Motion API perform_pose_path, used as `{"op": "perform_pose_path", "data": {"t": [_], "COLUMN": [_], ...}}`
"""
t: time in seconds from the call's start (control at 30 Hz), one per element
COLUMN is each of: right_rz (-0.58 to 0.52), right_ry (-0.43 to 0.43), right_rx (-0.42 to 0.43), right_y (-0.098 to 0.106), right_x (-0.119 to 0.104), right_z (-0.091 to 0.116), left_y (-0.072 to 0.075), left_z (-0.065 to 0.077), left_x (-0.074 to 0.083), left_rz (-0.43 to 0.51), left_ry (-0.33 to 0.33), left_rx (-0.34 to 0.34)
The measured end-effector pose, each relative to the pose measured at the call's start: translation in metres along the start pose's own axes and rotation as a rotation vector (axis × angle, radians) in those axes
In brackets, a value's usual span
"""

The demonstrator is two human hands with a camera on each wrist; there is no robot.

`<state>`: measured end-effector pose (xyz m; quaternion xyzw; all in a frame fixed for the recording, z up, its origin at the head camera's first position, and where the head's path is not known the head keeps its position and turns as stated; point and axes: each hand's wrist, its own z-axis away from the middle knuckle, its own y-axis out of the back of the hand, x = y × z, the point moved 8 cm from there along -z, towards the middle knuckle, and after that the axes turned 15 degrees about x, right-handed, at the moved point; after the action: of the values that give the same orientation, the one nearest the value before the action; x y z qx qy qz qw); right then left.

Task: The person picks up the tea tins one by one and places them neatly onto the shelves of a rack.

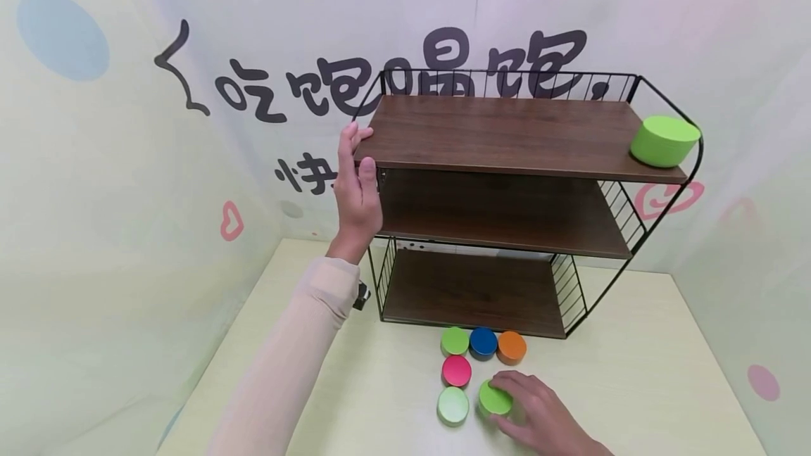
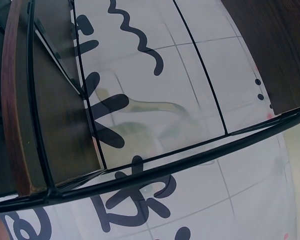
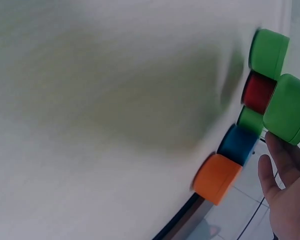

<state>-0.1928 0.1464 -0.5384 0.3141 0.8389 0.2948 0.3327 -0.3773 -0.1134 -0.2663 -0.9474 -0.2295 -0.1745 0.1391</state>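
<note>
Right hand: closed on one lime-green cylinder, pinched between thumb and fingers, one fingertip at the rim of the flat top. Piece squat, smooth, plain-coloured; position just right of a mint-green cylinder, over a pale tabletop; contact with surface impossible to tell.

Beyond, in an L-shaped arrangement, similar squat pieces: mint-green at near end, then crimson cylinder, small green cylinder, blue cylinder and orange cylinder, the last three side by side before the rack.

Three-tier rack: black wire frame, dark wood-grain boards. Left hand, below it a beige sleeve: set against upper left corner, thumb upright at front edge of top board; closure round the side rod impossible to tell. At right end of same board, large green cylinder, upright.

Behind: white backdrop with bold black Chinese characters, legible as 吃饱喝饱; lower, partly covered by the rack and hand, 快; at left, red heart outline
</note>
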Motion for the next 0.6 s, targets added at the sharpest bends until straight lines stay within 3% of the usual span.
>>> {"op": "perform_pose_path", "data": {"t": [0.2,0.6], "right_rz": [-0.004,-0.05], "right_ry": [0.085,0.121], "right_rx": [0.069,0.098], "right_y": [0.012,0.03], "right_x": [-0.002,-0.007], "right_z": [-0.006,-0.022], "left_y": [-0.001,0.0], "left_z": [0.0,0.001], "left_x": [0.0,-0.002], "left_rz": [0.006,0.004], "left_ry": [-0.005,-0.006], "left_rx": [0.0,0.005]}}
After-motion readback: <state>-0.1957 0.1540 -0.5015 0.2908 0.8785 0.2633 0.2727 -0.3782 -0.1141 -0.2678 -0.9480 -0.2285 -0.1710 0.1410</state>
